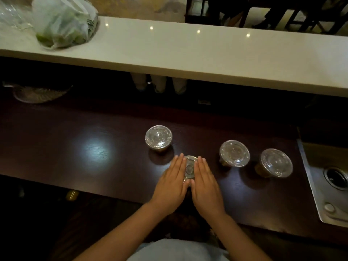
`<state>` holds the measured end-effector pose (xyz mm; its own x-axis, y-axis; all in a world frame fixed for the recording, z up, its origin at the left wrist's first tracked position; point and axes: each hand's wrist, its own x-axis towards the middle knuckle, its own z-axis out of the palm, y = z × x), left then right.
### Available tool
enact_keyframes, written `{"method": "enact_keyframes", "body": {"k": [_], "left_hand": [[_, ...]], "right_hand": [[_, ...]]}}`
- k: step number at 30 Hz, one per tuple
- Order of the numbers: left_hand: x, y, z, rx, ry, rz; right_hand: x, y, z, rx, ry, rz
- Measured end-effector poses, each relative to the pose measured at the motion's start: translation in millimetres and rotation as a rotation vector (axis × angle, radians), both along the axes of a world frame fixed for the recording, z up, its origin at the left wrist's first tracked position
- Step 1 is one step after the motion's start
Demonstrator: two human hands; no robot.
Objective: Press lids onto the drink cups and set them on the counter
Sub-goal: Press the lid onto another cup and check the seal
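Note:
Several drink cups with clear lids stand on the dark wooden worktop (pixel 94 166). One lidded cup (pixel 158 137) is at the back, and two lidded cups (pixel 234 153) (pixel 276 162) stand to the right. The nearest cup's lid (pixel 189 167) lies under my palms. My left hand (pixel 174 182) rests flat on its left half and my right hand (pixel 204 183) flat on its right half, fingers straight and together. The cup below the lid is hidden by my hands.
The white counter (pixel 188 53) runs across above the worktop, with a plastic bag of green fruit (pixel 64 21) at its left end. Stacked paper cups (pixel 160 85) hang beneath it. A steel sink (pixel 331 185) sits at the right edge. Dark chairs (pixel 263 12) stand beyond.

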<state>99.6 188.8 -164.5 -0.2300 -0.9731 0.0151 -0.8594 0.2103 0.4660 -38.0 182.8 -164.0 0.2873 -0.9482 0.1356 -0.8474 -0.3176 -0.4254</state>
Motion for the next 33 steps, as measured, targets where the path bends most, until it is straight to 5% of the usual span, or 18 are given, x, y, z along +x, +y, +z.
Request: {"method": "enact_keyframes", "body": {"k": [8, 13, 16, 23, 33], "left_hand": [[9, -4, 0, 0.073, 0.000, -0.106], [29, -21, 19, 0.131, -0.134, -0.269], [24, -16, 28, -0.073, -0.207, -0.078], [-5, 23, 12, 0.057, -0.191, 0.070], [-8, 22, 10, -0.040, -0.158, 0.069]], "right_hand": [[-2, -1, 6, -0.001, 0.052, 0.005], [-9, 9, 16, -0.176, 0.111, -0.024], [-18, 9, 22, -0.249, 0.087, -0.072], [-21, 2, 9, -0.092, 0.124, 0.174], [-19, 2, -5, -0.018, 0.026, 0.201]]}}
